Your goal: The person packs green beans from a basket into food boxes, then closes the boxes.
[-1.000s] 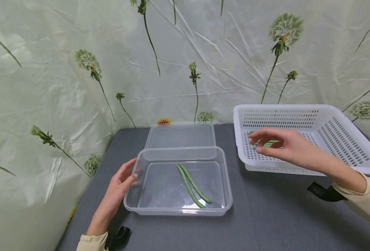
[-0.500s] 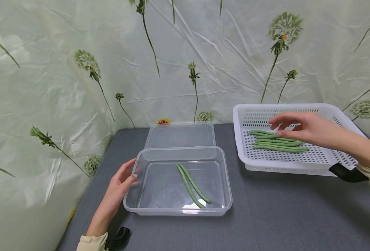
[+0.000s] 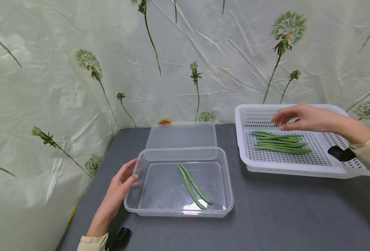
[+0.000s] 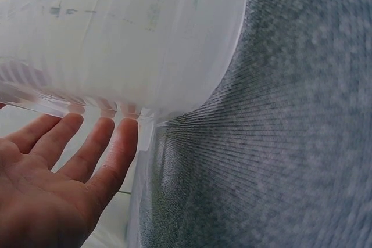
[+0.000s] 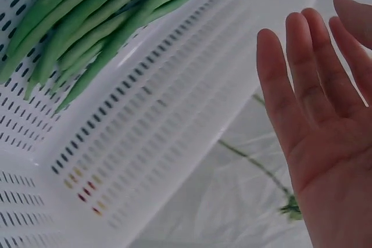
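My left hand (image 3: 117,190) is at the left side of a clear plastic container (image 3: 178,212). In the left wrist view its extended fingers (image 4: 96,149) touch the outside of the container's wall. Two green beans (image 3: 192,186) lie side by side in the container. My right hand (image 3: 304,118) is above a white perforated basket (image 3: 298,170) and holds nothing. The right wrist view shows its fingers extended, apart from the beans. Several green beans (image 3: 279,143) lie in a bunch on the basket's floor, just below that hand.
A flat translucent lid (image 3: 182,135) lies behind the container. Grey cloth (image 3: 251,216) covers the table. A pale sheet printed with dandelions (image 3: 160,87) hangs behind and to the left.
My right hand has moved to the right and up from the bean bunch, so more beans show. The left hand and the container stay in place.
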`<state>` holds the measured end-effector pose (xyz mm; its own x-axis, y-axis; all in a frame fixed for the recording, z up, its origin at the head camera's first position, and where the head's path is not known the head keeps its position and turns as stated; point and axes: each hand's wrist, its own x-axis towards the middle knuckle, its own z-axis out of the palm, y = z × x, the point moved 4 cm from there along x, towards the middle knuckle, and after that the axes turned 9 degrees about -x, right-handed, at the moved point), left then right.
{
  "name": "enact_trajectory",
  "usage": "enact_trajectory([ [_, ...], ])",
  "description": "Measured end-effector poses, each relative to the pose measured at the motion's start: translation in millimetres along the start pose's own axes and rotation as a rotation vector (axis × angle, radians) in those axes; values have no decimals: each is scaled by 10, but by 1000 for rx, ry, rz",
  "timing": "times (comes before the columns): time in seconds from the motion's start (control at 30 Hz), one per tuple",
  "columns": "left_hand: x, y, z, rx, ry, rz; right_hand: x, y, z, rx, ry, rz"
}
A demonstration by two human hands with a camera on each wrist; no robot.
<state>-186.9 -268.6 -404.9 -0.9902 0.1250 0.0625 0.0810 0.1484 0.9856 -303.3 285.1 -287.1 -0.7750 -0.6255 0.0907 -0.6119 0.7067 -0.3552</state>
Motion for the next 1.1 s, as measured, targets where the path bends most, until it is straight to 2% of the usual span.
enact_trajectory([
  [0.33, 6, -11, -2, -13, -6, 4, 120, 368, 164, 40, -92, 114],
  [0.57, 4, -17, -5, -12, -11, 9, 189, 587, 339, 95, -164, 90],
  [0.8, 20, -16, -2, -13, -7, 8, 193, 732, 482, 127, -185, 80],
  [1.1, 10, -21, -16, -12, -6, 15, 241, 828, 621, 143, -247, 157],
])
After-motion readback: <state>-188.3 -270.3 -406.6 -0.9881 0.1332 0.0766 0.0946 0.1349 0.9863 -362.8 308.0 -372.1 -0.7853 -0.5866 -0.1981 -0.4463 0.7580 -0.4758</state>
